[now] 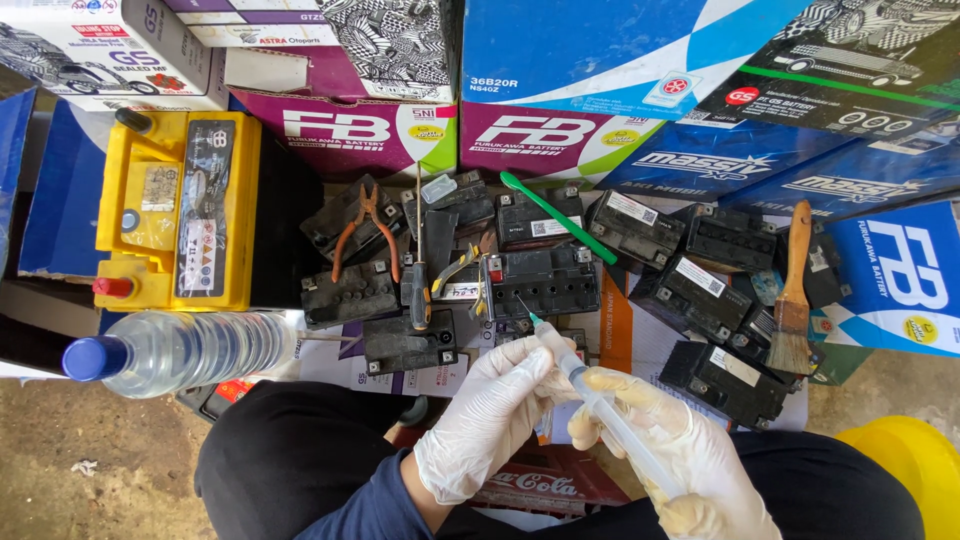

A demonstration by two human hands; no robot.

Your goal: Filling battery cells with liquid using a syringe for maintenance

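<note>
While a syringe (610, 415) is gripped in 2 gloved hands, its needle is aimed at a small black battery (540, 283).
The barrel is clasped by the right hand (672, 455), fingers closed; the tip end is pinched by the left hand (490, 410). Should the needle slip off the battery top, liquid could be spilled or a glove pricked.

Your gloved right hand (668, 455) covers the clear plastic syringe's (590, 395) plunger end. Round yellow plastic object (915, 465) cut off at right edge. Needle tip too small to resolve.
</note>
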